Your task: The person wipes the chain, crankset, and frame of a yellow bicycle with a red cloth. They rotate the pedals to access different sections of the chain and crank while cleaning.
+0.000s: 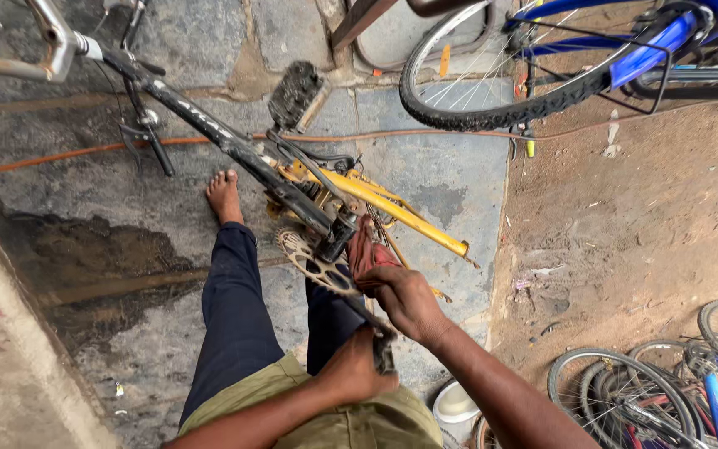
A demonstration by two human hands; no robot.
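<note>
A black-and-yellow bicycle frame is lying tilted over the stone floor, its chainring and black pedal crank facing upward, a red rag resting against it.

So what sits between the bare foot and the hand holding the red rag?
In the head view, the black-and-yellow bicycle frame and its chainring lie between the bare foot and the right hand with the red rag.

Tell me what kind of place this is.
Most likely a roadside or open-air bicycle repair spot. An upturned black-and-yellow bike frame lies on a stone floor, a blue bicycle stands beside it, and loose wheels are heaped on the bare dirt.
</note>
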